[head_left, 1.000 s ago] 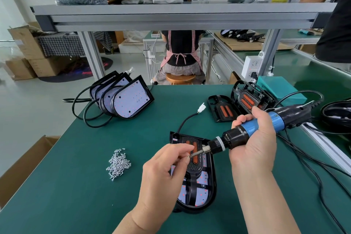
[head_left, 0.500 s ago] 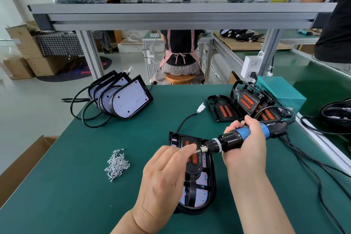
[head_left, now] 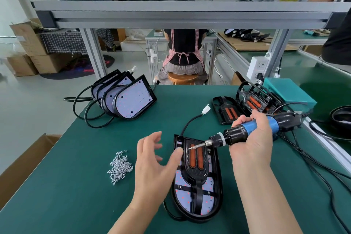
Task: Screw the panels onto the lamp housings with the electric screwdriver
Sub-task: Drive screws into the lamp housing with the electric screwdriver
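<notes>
Electric screwdriver (head_left: 236, 134): gripped by right hand (head_left: 253, 138), bit slanted over the upper end of the panel (head_left: 196, 172), seemingly seeking a screw hole. Panel seated in lamp housing (head_left: 218, 194), flat on bench (head_left: 76, 195). Left hand (head_left: 152, 163): fingers spread, empty, thumb at housing edge. Screw pile (head_left: 119, 166): left, handy for reloading.

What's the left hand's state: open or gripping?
Open: the left hand is spread and relaxed, holding nothing.

Person in a checked apron (head_left: 183, 49) seated on a wooden stool (head_left: 183, 78), teal box (head_left: 286, 92) near a white socket block (head_left: 258, 67), stacked cardboard boxes (head_left: 28, 43).
</notes>
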